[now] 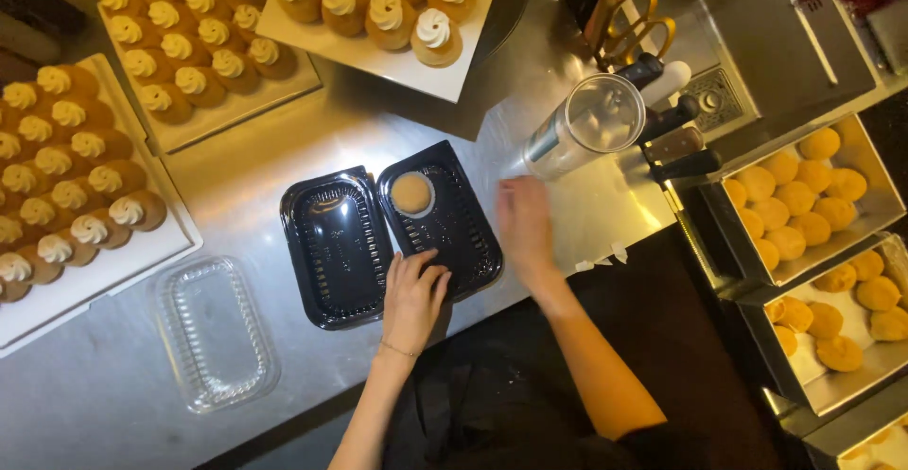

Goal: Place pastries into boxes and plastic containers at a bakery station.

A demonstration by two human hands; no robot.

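Two black ribbed plastic trays lie side by side on the steel counter. The right black tray (463, 234) holds one round tan pastry (411, 192) at its far end. The left black tray (331, 243) is bare inside. My left hand (413, 298) rests flat with fingers spread on the near edge where the two trays meet. My right hand (525, 229) hovers just right of the right tray, blurred, fingers loose, holding nothing that I can see.
White boards with several cream-topped pastries (189, 35) fill the left and far side. A clear plastic lid (216, 330) lies near left. A tall clear cup (582, 128) and knife handles (676, 144) stand to the right. Steel pans of plain buns (799, 196) sit at far right.
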